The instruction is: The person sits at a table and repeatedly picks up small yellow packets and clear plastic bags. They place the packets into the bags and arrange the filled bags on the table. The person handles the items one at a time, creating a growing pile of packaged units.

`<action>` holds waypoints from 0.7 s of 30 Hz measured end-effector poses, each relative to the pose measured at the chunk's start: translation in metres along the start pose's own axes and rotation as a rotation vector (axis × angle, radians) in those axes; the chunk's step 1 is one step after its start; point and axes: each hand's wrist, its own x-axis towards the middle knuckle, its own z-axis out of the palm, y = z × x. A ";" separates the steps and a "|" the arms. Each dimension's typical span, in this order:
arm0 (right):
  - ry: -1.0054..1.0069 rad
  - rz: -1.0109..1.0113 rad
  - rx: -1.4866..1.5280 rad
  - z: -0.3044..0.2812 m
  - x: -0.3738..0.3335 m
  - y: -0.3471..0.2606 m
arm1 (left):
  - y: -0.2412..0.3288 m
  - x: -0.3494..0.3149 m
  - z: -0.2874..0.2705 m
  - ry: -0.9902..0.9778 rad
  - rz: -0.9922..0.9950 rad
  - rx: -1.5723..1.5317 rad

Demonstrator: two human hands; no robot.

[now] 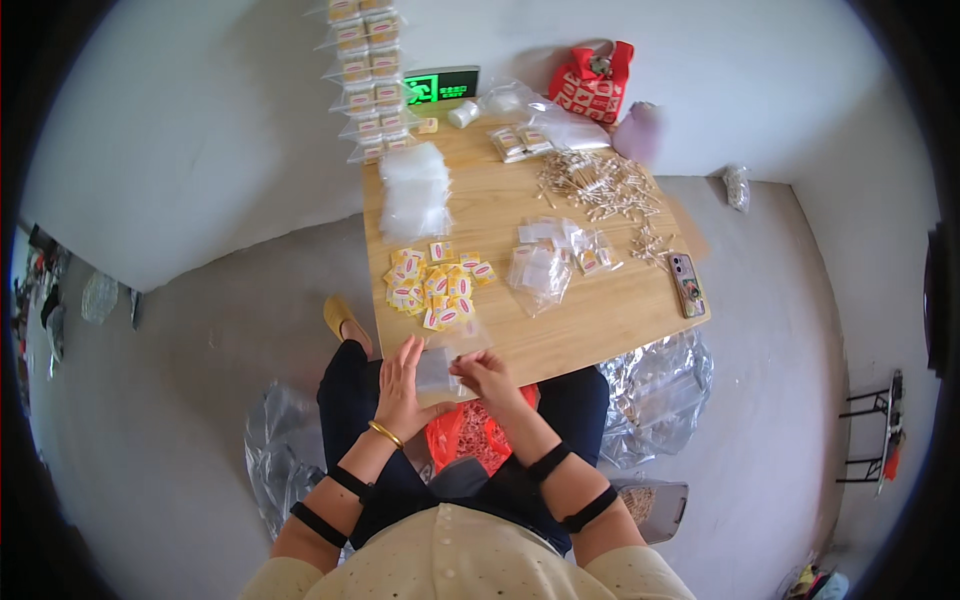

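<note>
Many yellow cards (437,284) lie between the left hand (401,392) and stacked clear bags (415,190).

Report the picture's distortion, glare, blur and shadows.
Head view: fisheye bows the table, image rim dark; head view: bright glints on the crinkled silvery plastic at right; head view: the purple object looks blurred; head view: the red bag casts a soft shadow on the wall.

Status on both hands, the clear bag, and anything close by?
Left fingers outstretched at clear bag's left side. Right fingers curled at its right edge, grip unclear. Yellow-and-white packets heaped just beyond.
</note>
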 end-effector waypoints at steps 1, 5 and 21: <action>-0.013 0.022 0.044 0.000 0.000 0.007 | 0.003 0.003 -0.001 -0.015 0.011 0.048; -0.114 0.031 -0.703 -0.011 0.002 0.006 | -0.001 0.009 0.008 -0.249 0.039 0.419; 0.437 -0.894 -1.742 -0.101 0.081 -0.128 | -0.011 0.017 0.019 -0.179 0.106 0.364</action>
